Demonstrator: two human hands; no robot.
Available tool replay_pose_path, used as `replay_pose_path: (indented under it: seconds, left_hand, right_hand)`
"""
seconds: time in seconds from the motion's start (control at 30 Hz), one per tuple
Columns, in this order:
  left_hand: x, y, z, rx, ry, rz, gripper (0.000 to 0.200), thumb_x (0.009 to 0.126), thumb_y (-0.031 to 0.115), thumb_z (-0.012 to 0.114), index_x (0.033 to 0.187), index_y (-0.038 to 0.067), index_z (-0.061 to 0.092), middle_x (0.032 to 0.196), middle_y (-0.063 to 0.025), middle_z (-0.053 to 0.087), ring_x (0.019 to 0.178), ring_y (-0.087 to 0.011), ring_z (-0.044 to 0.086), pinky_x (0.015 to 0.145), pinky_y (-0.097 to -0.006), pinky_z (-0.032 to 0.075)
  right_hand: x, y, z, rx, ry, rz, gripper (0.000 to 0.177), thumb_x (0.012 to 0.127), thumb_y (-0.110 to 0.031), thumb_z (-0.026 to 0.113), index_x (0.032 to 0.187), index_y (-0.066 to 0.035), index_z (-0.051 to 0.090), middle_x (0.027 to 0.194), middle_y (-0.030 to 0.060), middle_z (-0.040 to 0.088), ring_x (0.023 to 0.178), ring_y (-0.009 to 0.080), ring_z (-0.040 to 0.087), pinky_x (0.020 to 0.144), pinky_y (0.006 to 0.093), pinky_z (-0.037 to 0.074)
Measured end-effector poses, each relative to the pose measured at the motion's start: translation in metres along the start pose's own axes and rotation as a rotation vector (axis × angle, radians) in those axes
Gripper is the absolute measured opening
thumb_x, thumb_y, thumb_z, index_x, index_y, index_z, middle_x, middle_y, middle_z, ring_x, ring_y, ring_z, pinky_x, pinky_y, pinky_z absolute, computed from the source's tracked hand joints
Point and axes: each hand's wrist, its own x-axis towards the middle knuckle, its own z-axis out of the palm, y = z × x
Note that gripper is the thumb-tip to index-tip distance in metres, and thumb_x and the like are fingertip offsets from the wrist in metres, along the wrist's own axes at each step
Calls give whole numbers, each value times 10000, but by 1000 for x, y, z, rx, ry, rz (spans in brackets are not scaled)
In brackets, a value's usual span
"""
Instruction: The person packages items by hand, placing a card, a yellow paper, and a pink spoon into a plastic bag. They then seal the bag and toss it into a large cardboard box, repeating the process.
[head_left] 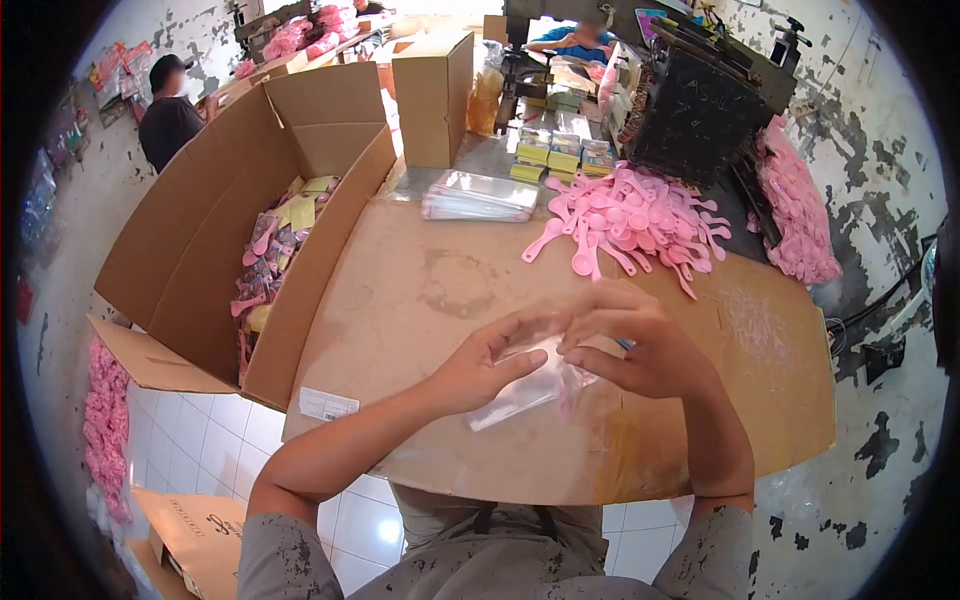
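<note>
Both hands meet over the cardboard-covered table (400, 270). Between them is a clear plastic bag (515, 400), its lower end angled toward the table's front edge. My left hand (490, 365) has its thumb and fingers closed on the bag's upper part. My right hand (635, 345) is curled at the bag's other side, its fingers blurred by motion and overlapping the left fingertips. Something pink, partly hidden, shows in or behind the plastic below the right fingers. Beyond the hands lies a heap of pink plastic spoons (640, 220).
A large open carton (190, 250) with packed packets stands left. Behind are a stack of clear bags (480, 196), card stacks (560, 155), a tall box (430, 100) and a black machine (690, 110). One person (175, 120) stands left; another (575, 40) is behind.
</note>
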Motion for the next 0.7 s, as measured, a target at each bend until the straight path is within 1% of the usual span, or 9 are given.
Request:
replay_pose_path:
  seconds: [0.1,0.2,0.3,0.4,0.5,0.6,0.7]
  left_hand:
    - [-6,15,-1,29,-51,17,489,1026,134,611,1491,38,493,1417,-125,600,1293,-193,577,1051,-354,486]
    - [-10,14,0,277,-115,172,491,1033,152,614,1466,-24,464,1411,-141,599,1304,-194,578,1128,-391,448]
    - [-10,22,12,285,-4,179,433,1045,103,592,1447,-27,498,1338,-155,652,1264,-204,620,1117,-388,471]
    - [-7,21,11,235,21,230,374,1046,68,586,1413,2,558,1208,-113,724,1124,-168,690,989,-313,533]
    - [-8,21,11,126,107,101,340,1050,39,576,1388,-5,574,1124,-106,747,1076,-139,707,926,-289,563]
    - [-10,31,14,109,117,66,347,1053,56,596,1389,-29,569,963,-66,749,867,-74,678,768,-248,552]
    - [-13,14,13,261,146,151,365,1032,38,618,1385,-39,567,879,-45,736,747,-42,622,655,-233,499]
  right_hand:
    - [-3,-12,0,-48,217,97,80,891,-68,763,967,-50,748,875,77,699,766,192,669,684,322,516]
    - [-1,-20,0,-103,148,291,91,894,-90,766,960,-31,742,821,70,688,677,163,633,604,289,488]
    - [-3,-16,9,-23,204,296,107,894,-107,773,949,-21,740,781,61,679,639,158,613,586,287,480]
    - [-5,-14,15,2,171,329,128,899,-103,768,991,-22,733,806,67,674,656,155,624,579,273,475]
    - [-3,-7,29,-150,413,253,167,885,-86,767,1042,-46,724,900,68,674,735,181,650,623,309,499]
    - [-3,4,34,-452,387,-55,230,840,-82,777,1060,-69,713,996,67,662,869,215,663,748,351,510]
    - [3,-4,40,-674,248,-116,249,779,-116,780,1013,-72,708,1026,64,653,985,238,645,857,380,482]
